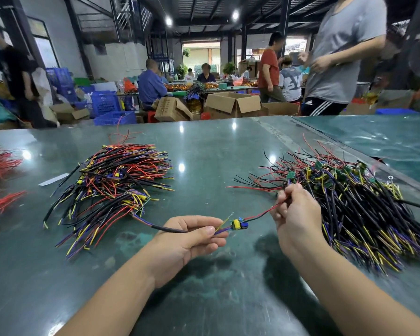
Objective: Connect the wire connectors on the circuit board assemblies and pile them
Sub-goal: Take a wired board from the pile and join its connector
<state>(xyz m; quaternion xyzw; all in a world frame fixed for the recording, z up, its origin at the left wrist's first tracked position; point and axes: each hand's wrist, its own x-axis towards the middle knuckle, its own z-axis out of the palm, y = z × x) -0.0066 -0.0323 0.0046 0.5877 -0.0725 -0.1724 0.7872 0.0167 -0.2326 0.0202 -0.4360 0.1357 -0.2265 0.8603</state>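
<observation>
Featherweight stuff, this circuit board assembly (239, 224), strung at mid-worktop (204, 151); left hand (189, 238) pinches its limp black lead at nine o'clock; right hand (296, 214) pinches the red wires at two o'clock; best held by the wires near the board, I'd say, since solder joints look fragile.

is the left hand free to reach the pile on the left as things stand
Probably not yet. The left hand pinches the wires of a small board, and the right hand holds its red and black leads. The green table between it and the left pile looks bare.
</observation>
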